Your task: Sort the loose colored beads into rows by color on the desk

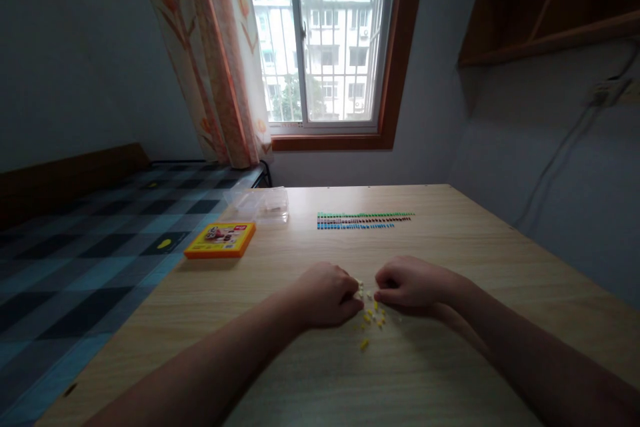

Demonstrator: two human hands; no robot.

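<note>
Floral curtain (215,53) — window (336,47) — checked bed (130,240)

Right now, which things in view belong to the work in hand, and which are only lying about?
In the work:
- yellow pieces and pale pieces, by the left hand and right hand
- probably the three rows behind

Apparently lying about, untouched:
- orange box
- clear boxes

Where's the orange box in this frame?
In the head view, the orange box lies at the left edge of the table, beside the bed and just in front of the clear case.
</note>
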